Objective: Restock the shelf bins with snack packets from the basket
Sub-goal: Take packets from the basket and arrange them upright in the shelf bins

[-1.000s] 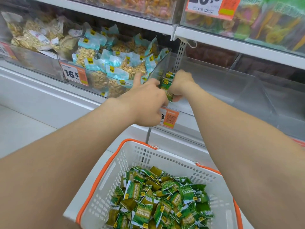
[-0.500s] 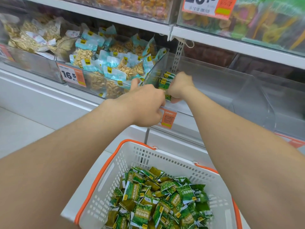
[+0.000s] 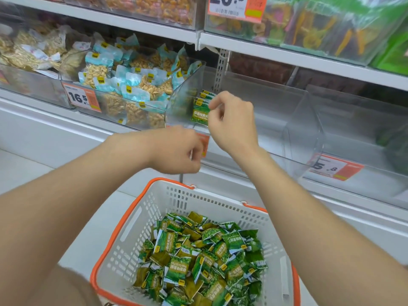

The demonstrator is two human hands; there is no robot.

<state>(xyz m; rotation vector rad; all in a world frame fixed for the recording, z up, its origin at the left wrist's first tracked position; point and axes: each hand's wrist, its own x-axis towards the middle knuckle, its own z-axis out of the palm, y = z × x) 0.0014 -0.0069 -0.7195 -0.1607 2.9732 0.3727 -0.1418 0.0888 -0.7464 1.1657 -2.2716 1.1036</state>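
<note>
Now we are standing green packets (image 3: 201, 111) in bin's (image 3: 276, 111) front-left corner; right grip (image 3: 231, 120) curled beside them, hold unclear; left grip (image 3: 176, 151) clenched, empty. We are judging them light, slippery: pinch sealed top edge.

Head-worn wide view looks forward and down, close over basket (image 3: 141, 239) and bins (image 3: 265, 120).
</note>
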